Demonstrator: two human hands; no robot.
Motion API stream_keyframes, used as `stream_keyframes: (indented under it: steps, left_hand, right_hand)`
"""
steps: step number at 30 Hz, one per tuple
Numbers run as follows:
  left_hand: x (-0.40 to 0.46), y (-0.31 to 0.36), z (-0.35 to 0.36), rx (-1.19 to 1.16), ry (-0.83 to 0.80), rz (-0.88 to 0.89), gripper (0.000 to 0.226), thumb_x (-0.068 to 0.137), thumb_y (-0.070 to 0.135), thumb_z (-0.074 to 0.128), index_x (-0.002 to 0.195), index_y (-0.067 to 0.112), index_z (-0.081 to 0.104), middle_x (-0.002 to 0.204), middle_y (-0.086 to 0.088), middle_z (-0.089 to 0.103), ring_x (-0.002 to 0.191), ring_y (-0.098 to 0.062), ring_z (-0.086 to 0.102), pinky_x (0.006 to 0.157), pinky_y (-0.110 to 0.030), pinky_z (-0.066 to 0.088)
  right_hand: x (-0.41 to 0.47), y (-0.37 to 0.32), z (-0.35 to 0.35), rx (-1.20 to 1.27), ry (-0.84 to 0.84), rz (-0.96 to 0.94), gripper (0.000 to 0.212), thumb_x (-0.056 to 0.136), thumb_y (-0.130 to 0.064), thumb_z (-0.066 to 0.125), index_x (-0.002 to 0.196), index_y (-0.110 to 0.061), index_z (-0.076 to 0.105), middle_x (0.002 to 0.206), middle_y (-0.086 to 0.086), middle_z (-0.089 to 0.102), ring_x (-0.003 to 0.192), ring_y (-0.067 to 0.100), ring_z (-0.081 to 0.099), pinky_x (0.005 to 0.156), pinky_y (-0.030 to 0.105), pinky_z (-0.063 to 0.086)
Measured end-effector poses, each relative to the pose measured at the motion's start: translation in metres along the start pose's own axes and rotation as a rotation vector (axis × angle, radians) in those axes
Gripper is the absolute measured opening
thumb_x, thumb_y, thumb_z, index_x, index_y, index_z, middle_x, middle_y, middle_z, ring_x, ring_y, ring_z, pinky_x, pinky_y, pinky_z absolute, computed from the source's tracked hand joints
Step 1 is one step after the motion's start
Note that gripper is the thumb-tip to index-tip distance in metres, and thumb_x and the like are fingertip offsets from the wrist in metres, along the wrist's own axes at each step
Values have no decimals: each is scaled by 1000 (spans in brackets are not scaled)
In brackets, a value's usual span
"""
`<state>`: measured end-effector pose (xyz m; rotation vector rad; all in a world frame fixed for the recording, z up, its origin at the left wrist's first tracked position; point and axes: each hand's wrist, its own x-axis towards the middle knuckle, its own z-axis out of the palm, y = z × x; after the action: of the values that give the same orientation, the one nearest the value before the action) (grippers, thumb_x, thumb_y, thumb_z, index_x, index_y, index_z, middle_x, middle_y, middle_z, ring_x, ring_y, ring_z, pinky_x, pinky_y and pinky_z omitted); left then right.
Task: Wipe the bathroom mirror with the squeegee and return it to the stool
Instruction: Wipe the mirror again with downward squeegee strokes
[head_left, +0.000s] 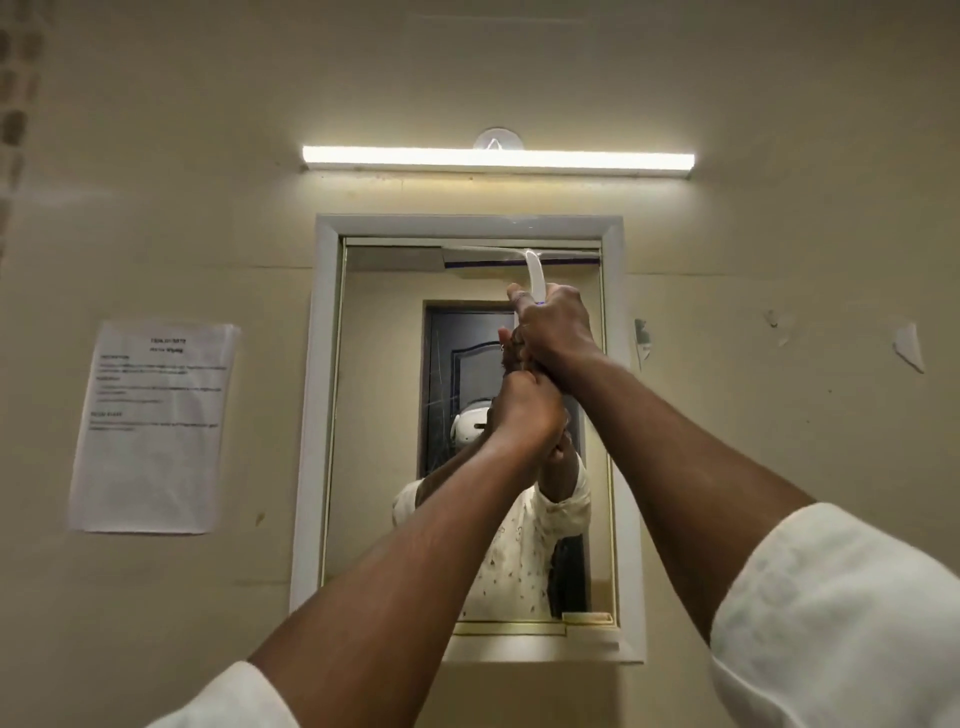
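Note:
The white-framed bathroom mirror (374, 467) hangs on the wall ahead. A white squeegee (519, 256) is raised against the glass, its blade lying flat along the mirror's top edge, its curved handle running down into my hands. My right hand (553, 327) is wrapped around the upper handle. Just below it my left hand (524, 413) grips the lower end. Both arms reach up in white sleeves. The stool is out of view.
A lit tube light (498, 160) runs above the mirror. A printed paper sheet (153, 426) is stuck to the cream wall on the left. Peeling paint flakes (906, 345) mark the wall on the right. The mirror reflects a dark door and a person.

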<state>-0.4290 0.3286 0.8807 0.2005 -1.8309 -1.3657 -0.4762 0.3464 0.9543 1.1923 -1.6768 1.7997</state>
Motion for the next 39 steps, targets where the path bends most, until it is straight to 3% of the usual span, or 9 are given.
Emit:
stream_keyframes:
  steps: [3,5,11,17,23,26,28,32,39]
  left_hand:
    - [5,2,1,10,16,-23,41,102,28,26,87,2,54,60,-8,47,44,-19,44,45,-28,37]
    - [9,3,0,11,31,-34,42,102,27,25,83,2,53,59,-9,46,44,-19,43,45,-28,37]
    - [15,0,-4,43,25,-24,44,102,25,26,73,3,50,56,-9,45,44,-20,43,47,-28,37]
    - [14,-12,-8,67,39,15,42,100,27,25,75,7,52,55,-5,46,43,-17,43,49,-30,36]
    - [4,-26,-9,107,79,57,42,100,24,27,94,-2,59,62,-8,51,55,-22,48,63,-37,40]
    - [-4,-33,-11,128,89,95,38,100,20,29,99,-4,59,85,-30,63,68,-39,58,66,-45,47]
    - [-10,-41,-13,135,86,89,38,100,18,28,98,-5,58,95,-34,64,79,-49,61,67,-49,50]
    - [-26,-60,-16,145,55,61,35,99,14,30,73,7,52,60,-8,50,45,-18,44,49,-31,37]
    - [-58,-89,-21,207,48,1,30,96,13,38,76,10,59,63,-3,55,51,-17,50,48,-29,39]
  right_hand:
    - [7,0,3,-88,20,-33,35,97,-32,53,104,2,57,70,5,50,57,14,50,41,10,38]
    - [11,0,4,-124,33,-48,32,97,-31,52,103,1,57,67,2,47,53,11,46,32,9,29]
    - [15,3,10,-116,57,-38,31,97,-29,52,103,1,58,76,7,54,57,11,48,43,21,34]
    - [10,8,13,-8,47,9,21,96,-26,54,92,-7,51,69,3,48,53,11,48,30,9,32]
    - [-11,13,15,61,31,75,25,96,-30,54,78,-14,48,72,8,52,59,19,51,51,24,41]
    - [-24,17,18,150,-6,120,23,96,-28,53,88,-6,54,78,16,54,63,25,52,60,33,45]
    - [-34,21,19,187,-19,146,27,97,-27,51,98,-1,56,82,19,55,68,27,52,65,38,45]
    - [-54,33,23,153,6,167,36,96,-27,51,96,7,62,76,20,58,61,28,54,60,40,47]
    - [-91,60,30,113,50,210,34,96,-28,51,100,4,61,79,18,61,58,22,56,55,33,48]
